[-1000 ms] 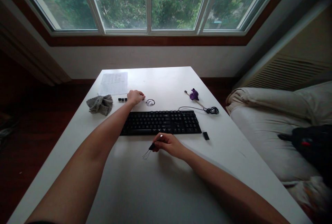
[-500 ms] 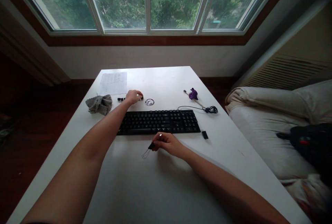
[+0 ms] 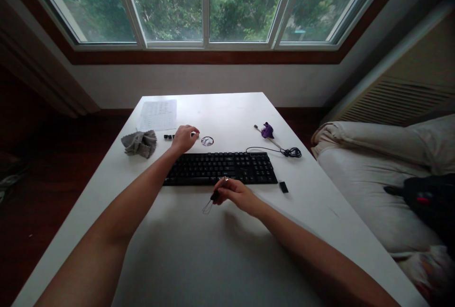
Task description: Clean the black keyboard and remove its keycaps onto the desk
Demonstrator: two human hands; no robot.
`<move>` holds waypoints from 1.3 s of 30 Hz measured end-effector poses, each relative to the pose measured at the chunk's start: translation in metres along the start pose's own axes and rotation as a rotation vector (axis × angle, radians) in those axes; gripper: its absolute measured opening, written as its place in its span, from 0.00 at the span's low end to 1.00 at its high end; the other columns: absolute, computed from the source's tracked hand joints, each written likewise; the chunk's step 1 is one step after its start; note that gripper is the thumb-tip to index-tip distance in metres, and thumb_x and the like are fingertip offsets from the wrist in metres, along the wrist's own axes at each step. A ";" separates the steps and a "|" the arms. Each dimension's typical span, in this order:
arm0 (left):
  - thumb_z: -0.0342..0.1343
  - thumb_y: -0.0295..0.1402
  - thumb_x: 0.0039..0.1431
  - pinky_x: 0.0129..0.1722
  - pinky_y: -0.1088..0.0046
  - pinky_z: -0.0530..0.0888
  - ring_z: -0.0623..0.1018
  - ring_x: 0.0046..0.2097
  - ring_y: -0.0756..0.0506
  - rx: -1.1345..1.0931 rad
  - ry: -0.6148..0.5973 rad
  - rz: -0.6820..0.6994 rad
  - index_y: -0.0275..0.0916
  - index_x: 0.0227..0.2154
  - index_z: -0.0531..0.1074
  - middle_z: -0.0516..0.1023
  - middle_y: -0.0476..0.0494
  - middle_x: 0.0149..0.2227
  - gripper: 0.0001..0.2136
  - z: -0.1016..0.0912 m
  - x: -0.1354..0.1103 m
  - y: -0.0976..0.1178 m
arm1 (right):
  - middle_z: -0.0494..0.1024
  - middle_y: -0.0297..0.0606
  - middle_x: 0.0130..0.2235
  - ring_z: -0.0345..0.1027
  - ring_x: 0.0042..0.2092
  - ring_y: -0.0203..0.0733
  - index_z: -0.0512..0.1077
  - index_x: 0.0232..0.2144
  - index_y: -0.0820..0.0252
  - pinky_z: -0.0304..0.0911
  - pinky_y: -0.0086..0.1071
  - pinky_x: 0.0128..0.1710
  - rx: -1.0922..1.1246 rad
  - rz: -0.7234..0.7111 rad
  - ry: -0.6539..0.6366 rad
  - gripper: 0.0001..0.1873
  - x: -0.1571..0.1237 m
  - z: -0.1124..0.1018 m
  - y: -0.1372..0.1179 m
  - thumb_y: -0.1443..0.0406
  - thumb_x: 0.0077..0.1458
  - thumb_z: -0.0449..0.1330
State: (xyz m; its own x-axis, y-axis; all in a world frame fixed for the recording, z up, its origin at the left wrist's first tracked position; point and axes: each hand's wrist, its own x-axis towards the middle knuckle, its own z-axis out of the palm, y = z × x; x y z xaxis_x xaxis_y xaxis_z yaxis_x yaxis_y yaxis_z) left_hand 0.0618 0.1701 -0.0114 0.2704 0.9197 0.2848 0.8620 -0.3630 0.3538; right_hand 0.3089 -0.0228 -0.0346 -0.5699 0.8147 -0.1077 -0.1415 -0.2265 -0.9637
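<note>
My left hand (image 3: 185, 138) reaches across the keyboard, its fingers bent down around a small black keycap (image 3: 193, 134) on the table behind it. More black keycaps (image 3: 168, 137) lie in a row just left of that hand, partly covered by it. In front of the black keyboard (image 3: 220, 165), my right hand (image 3: 237, 195) grips a wire keycap puller (image 3: 208, 207) by its dark handle, the wire loops pointing down and left. A ring shows on one of the right fingers.
A round picture-like disc (image 3: 207, 141) lies behind the keyboard. A grey cloth (image 3: 140, 144) and a printed sheet (image 3: 157, 114) are at left. On the right are a brush with purple cloth (image 3: 267, 130), a coiled cable (image 3: 292, 152) and a black rectangular piece (image 3: 283, 187).
The whole view has shifted slightly. My left hand stays by the keycap row, with its fingers slightly moved. My right hand still holds the keycap puller, raised a little.
</note>
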 end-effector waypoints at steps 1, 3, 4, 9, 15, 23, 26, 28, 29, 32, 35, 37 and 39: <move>0.52 0.38 0.65 0.60 0.61 0.66 0.73 0.53 0.41 -0.002 -0.001 0.072 0.42 0.43 0.80 0.79 0.43 0.48 0.13 -0.002 -0.013 0.007 | 0.81 0.41 0.36 0.78 0.35 0.42 0.73 0.39 0.62 0.73 0.38 0.37 -0.002 -0.018 0.027 0.18 0.001 -0.003 -0.009 0.52 0.58 0.65; 0.51 0.40 0.66 0.60 0.60 0.66 0.72 0.55 0.40 -0.006 -0.051 0.147 0.44 0.44 0.79 0.78 0.43 0.50 0.13 -0.003 -0.042 0.022 | 0.80 0.39 0.35 0.78 0.34 0.42 0.72 0.40 0.60 0.73 0.37 0.37 -0.039 -0.088 0.103 0.18 0.005 -0.012 -0.032 0.52 0.58 0.65; 0.51 0.42 0.66 0.60 0.60 0.66 0.72 0.55 0.40 -0.015 -0.093 0.157 0.44 0.45 0.78 0.77 0.43 0.51 0.14 -0.003 -0.055 0.029 | 0.79 0.38 0.34 0.77 0.33 0.41 0.72 0.40 0.60 0.73 0.37 0.37 -0.071 -0.136 0.164 0.18 0.008 -0.016 -0.044 0.52 0.57 0.65; 0.54 0.59 0.57 0.64 0.54 0.62 0.68 0.63 0.34 0.004 -0.209 0.199 0.44 0.63 0.64 0.69 0.37 0.62 0.36 0.000 -0.104 0.046 | 0.75 0.32 0.28 0.75 0.31 0.40 0.71 0.42 0.58 0.71 0.34 0.35 -0.342 -0.360 0.425 0.18 0.034 -0.032 -0.089 0.50 0.59 0.62; 0.63 0.63 0.42 0.70 0.51 0.50 0.59 0.69 0.32 0.017 -0.282 0.329 0.44 0.68 0.53 0.59 0.34 0.68 0.53 -0.005 -0.126 0.043 | 0.78 0.36 0.33 0.74 0.33 0.39 0.71 0.42 0.59 0.70 0.34 0.35 -0.542 -0.420 0.407 0.14 0.066 -0.036 -0.091 0.55 0.62 0.59; 0.66 0.60 0.40 0.68 0.51 0.53 0.63 0.66 0.31 0.003 -0.264 0.317 0.45 0.66 0.56 0.62 0.33 0.66 0.50 -0.008 -0.133 0.052 | 0.80 0.36 0.33 0.74 0.33 0.39 0.73 0.40 0.57 0.68 0.32 0.37 -0.839 -0.353 0.371 0.09 0.091 -0.034 -0.069 0.59 0.63 0.58; 0.66 0.60 0.40 0.68 0.50 0.53 0.62 0.66 0.31 -0.011 -0.263 0.330 0.45 0.66 0.56 0.61 0.33 0.66 0.51 -0.009 -0.133 0.050 | 0.80 0.35 0.33 0.75 0.32 0.38 0.73 0.38 0.57 0.67 0.31 0.36 -0.861 -0.330 0.348 0.08 0.097 -0.035 -0.069 0.59 0.63 0.58; 0.66 0.60 0.40 0.68 0.50 0.54 0.63 0.66 0.31 -0.022 -0.257 0.336 0.45 0.65 0.56 0.62 0.33 0.66 0.51 -0.009 -0.133 0.049 | 0.80 0.35 0.32 0.75 0.32 0.38 0.73 0.37 0.58 0.66 0.31 0.35 -0.885 -0.322 0.308 0.07 0.099 -0.034 -0.072 0.60 0.63 0.58; 0.67 0.60 0.39 0.68 0.50 0.54 0.63 0.66 0.31 -0.028 -0.254 0.337 0.45 0.65 0.56 0.63 0.33 0.65 0.50 -0.009 -0.133 0.049 | 0.80 0.34 0.32 0.74 0.32 0.37 0.73 0.37 0.58 0.65 0.30 0.35 -0.902 -0.318 0.288 0.07 0.100 -0.033 -0.074 0.61 0.63 0.58; 0.68 0.58 0.39 0.67 0.50 0.56 0.65 0.65 0.31 -0.041 -0.251 0.335 0.46 0.63 0.59 0.64 0.35 0.64 0.48 -0.011 -0.133 0.049 | 0.80 0.34 0.31 0.73 0.31 0.37 0.73 0.36 0.58 0.64 0.29 0.33 -0.969 -0.319 0.269 0.06 0.102 -0.030 -0.079 0.62 0.62 0.59; 0.68 0.57 0.39 0.67 0.50 0.56 0.65 0.64 0.31 -0.041 -0.260 0.333 0.47 0.61 0.60 0.64 0.35 0.64 0.46 -0.012 -0.133 0.050 | 0.81 0.34 0.32 0.73 0.31 0.35 0.73 0.35 0.58 0.64 0.28 0.32 -0.956 -0.292 0.293 0.05 0.110 -0.031 -0.078 0.63 0.61 0.60; 0.68 0.57 0.39 0.67 0.51 0.57 0.65 0.64 0.31 -0.035 -0.262 0.333 0.48 0.61 0.61 0.64 0.35 0.64 0.46 -0.013 -0.133 0.051 | 0.80 0.35 0.30 0.73 0.29 0.35 0.73 0.34 0.59 0.64 0.27 0.30 -0.865 -0.191 0.302 0.04 0.116 -0.036 -0.075 0.64 0.61 0.60; 0.68 0.57 0.39 0.66 0.51 0.57 0.65 0.64 0.31 -0.026 -0.259 0.333 0.48 0.61 0.61 0.64 0.36 0.64 0.46 -0.013 -0.133 0.051 | 0.80 0.35 0.28 0.72 0.27 0.34 0.72 0.34 0.60 0.65 0.26 0.28 -0.786 -0.104 0.313 0.04 0.120 -0.039 -0.072 0.65 0.60 0.60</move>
State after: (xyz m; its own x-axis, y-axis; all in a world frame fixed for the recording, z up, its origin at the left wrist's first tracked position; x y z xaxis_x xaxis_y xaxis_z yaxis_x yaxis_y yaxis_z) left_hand 0.0645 0.0271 -0.0200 0.6338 0.7577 0.1554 0.6991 -0.6472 0.3041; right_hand 0.2820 0.1118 0.0128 -0.3185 0.9471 0.0397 0.4884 0.1998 -0.8495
